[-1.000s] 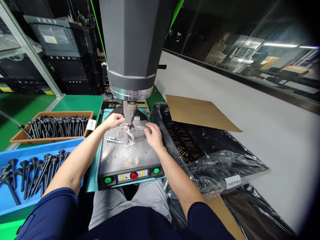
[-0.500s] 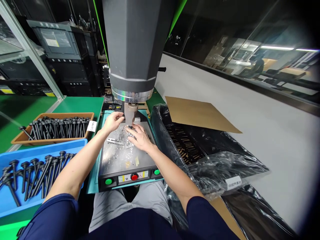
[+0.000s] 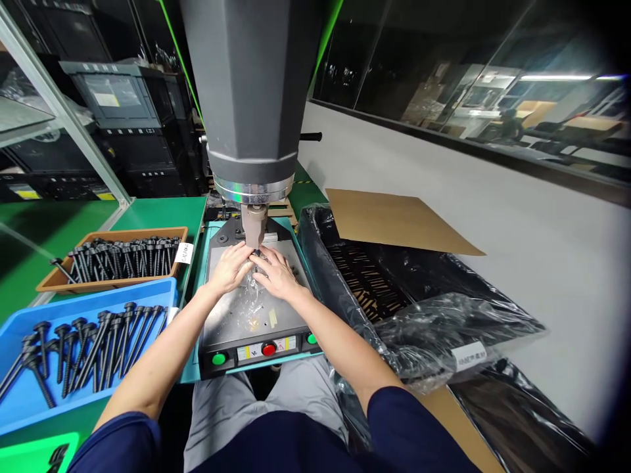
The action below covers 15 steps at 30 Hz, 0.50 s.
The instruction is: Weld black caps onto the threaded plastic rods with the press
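Note:
Under the grey tapered tool (image 3: pixel 254 226) of a press-like machine, both my hands meet over the metal work plate (image 3: pixel 227 322). My left hand (image 3: pixel 229 268) comes in from the left, fingers bent and close together, tips at a small black part (image 3: pixel 256 253). From the other side my right hand (image 3: pixel 277 273) reaches the same part with its fingertips, the fingers slightly apart. Most of the part is hidden by my fingers and its full shape does not show. Clear plastic film or shiny scraps (image 3: pixel 252 299) lie just below the hands.
At the left, an orange tray (image 3: pixel 123 286) and a blue tray (image 3: pixel 148 289) hold black threaded, bolt-like parts. Green buttons (image 3: pixel 219 359) and a red button (image 3: pixel 269 349) line the plate's front. A plastic-lined box (image 3: pixel 340 295) with cardboard (image 3: pixel 404 220) stands right.
My left hand has moved down and right from beside the tool to the black part, covering the metal piece seen there before. My right hand stays almost in place. The view has shifted slightly.

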Each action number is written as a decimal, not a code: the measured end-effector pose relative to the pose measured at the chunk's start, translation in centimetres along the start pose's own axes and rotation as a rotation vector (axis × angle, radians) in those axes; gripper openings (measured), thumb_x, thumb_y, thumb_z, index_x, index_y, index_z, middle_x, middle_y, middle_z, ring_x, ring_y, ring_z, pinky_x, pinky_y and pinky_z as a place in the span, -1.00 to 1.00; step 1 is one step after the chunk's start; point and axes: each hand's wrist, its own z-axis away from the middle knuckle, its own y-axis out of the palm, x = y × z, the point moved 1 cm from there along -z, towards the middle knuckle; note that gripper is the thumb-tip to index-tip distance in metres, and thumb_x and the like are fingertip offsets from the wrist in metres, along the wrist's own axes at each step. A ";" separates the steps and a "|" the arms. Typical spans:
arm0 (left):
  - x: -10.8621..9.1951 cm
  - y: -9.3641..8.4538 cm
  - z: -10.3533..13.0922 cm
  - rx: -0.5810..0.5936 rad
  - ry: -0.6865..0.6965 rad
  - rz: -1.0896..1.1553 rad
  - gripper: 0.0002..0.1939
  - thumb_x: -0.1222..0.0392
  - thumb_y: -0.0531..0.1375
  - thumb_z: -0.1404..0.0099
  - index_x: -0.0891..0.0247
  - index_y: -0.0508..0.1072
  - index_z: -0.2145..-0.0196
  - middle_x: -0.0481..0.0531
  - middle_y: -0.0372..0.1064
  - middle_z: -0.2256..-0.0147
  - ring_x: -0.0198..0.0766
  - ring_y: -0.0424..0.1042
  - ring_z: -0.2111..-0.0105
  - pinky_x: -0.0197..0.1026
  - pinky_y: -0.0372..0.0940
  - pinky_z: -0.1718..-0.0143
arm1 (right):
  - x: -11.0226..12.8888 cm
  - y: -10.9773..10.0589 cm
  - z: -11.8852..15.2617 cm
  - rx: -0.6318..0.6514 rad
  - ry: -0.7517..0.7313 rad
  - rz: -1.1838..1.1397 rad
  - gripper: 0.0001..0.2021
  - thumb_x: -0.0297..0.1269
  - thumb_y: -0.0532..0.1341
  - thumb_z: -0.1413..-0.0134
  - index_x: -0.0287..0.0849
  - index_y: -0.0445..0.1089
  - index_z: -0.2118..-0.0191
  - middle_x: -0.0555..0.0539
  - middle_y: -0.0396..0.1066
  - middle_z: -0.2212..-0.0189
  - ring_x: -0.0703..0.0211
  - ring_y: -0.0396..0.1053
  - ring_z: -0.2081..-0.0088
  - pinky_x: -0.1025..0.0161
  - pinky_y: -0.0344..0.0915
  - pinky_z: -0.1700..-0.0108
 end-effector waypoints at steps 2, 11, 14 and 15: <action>0.3 0.4 0.3 0.001 -0.012 -0.030 -0.47 -0.07 -0.08 -0.42 0.21 0.28 -0.22 0.20 0.26 -0.22 0.03 0.05 -0.31 0.17 -0.05 -0.28 | 0.0 0.0 0.1 0.000 -0.003 0.005 -0.47 -0.20 0.18 -0.24 0.10 0.16 -0.31 -0.04 -0.07 -0.38 -0.18 -0.07 -0.32 -0.14 0.06 -0.25; 0.6 1.0 0.7 0.011 -0.017 -0.046 -0.41 -0.09 -0.11 -0.42 0.21 0.17 -0.30 0.22 0.16 -0.28 -0.01 0.01 -0.33 0.15 -0.06 -0.30 | -0.1 0.7 0.3 -0.035 -0.021 0.029 -0.41 -0.23 0.18 -0.24 0.15 0.06 -0.34 -0.05 -0.10 -0.39 -0.16 -0.06 -0.31 -0.15 0.11 -0.22; 0.8 0.8 0.6 0.028 0.003 -0.050 -0.39 -0.10 -0.09 -0.42 0.21 0.13 -0.32 0.22 0.11 -0.30 0.00 -0.05 -0.35 0.17 -0.07 -0.30 | 0.0 0.6 0.4 -0.029 -0.027 0.030 -0.37 -0.25 0.19 -0.22 0.14 0.03 -0.36 -0.08 -0.12 -0.39 -0.19 -0.08 -0.33 -0.18 0.11 -0.22; 0.9 0.8 0.6 0.029 0.012 -0.051 -0.39 -0.10 -0.09 -0.42 0.20 0.12 -0.32 0.21 0.11 -0.30 0.00 -0.06 -0.36 0.17 -0.07 -0.30 | 0.0 0.6 0.5 -0.027 -0.033 0.035 -0.36 -0.26 0.20 -0.22 0.14 0.02 -0.36 -0.08 -0.13 -0.39 -0.21 -0.09 -0.33 -0.19 0.10 -0.23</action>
